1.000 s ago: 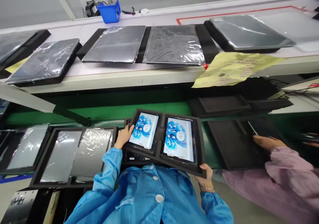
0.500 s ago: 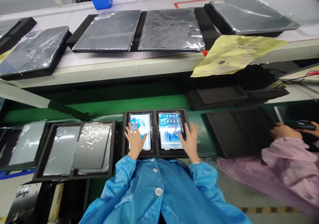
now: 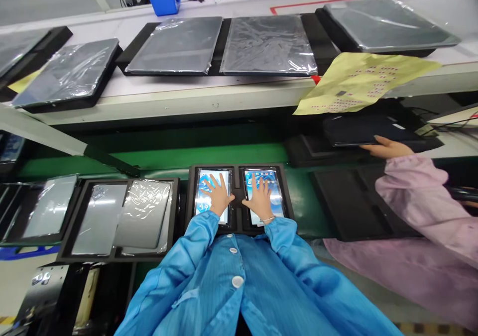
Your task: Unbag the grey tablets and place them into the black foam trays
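Observation:
Two lit tablets lie side by side in a black foam tray (image 3: 238,211) in front of me. My left hand (image 3: 218,194) is spread over the left tablet (image 3: 202,205), its thumb pointing at the divider. Over the right tablet (image 3: 277,201) my right hand (image 3: 260,200) is spread too, its thumb pointing inward. Both screens show a blue swirl background with small icons. I cannot tell whether the fingertips press the glass or hover just above it. Neither hand grips anything.
To the left, another foam tray (image 3: 67,244) holds tablets in clear film. Film-wrapped tablets (image 3: 175,45) rest on the shelf above, where a yellow sheet (image 3: 358,82) hangs. At right, a co-worker's hand (image 3: 390,148) holds a dark tablet (image 3: 364,129) above an empty-looking tray (image 3: 347,201).
Both my hands have shifted over the screens, the right one inward to the left, and their thumbs now point toward each other. The co-worker's hand has moved up with a dark tablet.

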`<state>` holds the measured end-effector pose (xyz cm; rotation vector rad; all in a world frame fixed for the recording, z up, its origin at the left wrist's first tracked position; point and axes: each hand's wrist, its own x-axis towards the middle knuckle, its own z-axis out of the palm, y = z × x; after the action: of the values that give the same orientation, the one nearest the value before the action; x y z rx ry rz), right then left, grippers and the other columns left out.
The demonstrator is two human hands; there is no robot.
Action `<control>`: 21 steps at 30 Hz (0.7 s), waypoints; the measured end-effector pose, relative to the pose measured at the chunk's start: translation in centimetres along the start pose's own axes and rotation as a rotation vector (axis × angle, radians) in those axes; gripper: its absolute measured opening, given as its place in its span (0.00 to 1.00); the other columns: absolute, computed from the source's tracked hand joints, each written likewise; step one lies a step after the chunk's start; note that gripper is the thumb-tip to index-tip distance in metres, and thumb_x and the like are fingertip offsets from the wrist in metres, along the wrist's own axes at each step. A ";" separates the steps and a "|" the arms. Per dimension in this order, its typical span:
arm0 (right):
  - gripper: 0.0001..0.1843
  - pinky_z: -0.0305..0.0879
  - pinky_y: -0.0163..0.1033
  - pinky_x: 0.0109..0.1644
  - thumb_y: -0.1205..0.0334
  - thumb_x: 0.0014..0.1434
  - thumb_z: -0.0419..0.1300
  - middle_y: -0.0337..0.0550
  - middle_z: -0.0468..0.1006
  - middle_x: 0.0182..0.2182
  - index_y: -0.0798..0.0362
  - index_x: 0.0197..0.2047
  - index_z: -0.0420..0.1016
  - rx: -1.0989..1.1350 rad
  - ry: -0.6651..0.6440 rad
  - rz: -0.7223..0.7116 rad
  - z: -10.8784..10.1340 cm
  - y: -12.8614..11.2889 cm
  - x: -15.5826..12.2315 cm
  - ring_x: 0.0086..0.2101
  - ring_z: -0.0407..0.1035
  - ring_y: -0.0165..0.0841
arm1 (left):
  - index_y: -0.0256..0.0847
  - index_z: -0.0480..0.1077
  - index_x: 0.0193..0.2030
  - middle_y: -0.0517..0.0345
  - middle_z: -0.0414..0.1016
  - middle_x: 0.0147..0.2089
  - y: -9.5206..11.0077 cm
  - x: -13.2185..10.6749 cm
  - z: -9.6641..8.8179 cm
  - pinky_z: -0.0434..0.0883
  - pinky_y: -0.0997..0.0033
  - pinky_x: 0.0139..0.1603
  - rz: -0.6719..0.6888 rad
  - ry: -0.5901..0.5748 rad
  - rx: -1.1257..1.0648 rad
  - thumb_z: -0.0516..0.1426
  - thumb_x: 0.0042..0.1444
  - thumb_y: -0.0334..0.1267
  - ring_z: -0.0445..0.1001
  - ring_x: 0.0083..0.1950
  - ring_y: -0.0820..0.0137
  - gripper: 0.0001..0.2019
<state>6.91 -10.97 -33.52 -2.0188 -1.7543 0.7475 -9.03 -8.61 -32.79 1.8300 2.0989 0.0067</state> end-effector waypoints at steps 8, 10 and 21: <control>0.51 0.74 0.55 0.57 0.49 0.50 0.62 0.51 0.83 0.51 0.51 0.76 0.58 0.310 0.190 0.256 -13.0 8.6 -0.9 0.49 0.79 0.51 | 0.41 0.37 0.83 0.39 0.64 0.77 -9.2 -1.6 -9.9 0.72 0.55 0.67 0.071 0.032 -0.387 0.54 0.66 0.39 0.76 0.68 0.52 0.43; 0.40 0.75 0.55 0.53 0.48 0.42 0.67 0.48 0.85 0.39 0.52 0.60 0.77 0.385 0.186 0.355 -15.2 11.5 -1.1 0.43 0.80 0.51 | 0.39 0.41 0.83 0.38 0.72 0.72 -12.6 -2.2 -11.8 0.74 0.51 0.65 0.010 0.065 -0.442 0.47 0.70 0.40 0.80 0.63 0.51 0.37; 0.43 0.81 0.41 0.39 0.41 0.36 0.80 0.42 0.87 0.43 0.47 0.54 0.78 0.941 0.107 0.492 -14.5 1.6 -6.2 0.38 0.82 0.42 | 0.37 0.72 0.69 0.47 0.76 0.69 -11.5 -5.8 -13.9 0.67 0.55 0.75 0.056 0.239 -0.715 0.53 0.70 0.52 0.71 0.73 0.57 0.28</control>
<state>16.34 -16.32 -22.00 -1.7170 -0.5927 1.2694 -23.15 -12.90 -20.90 1.4809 1.8319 0.9048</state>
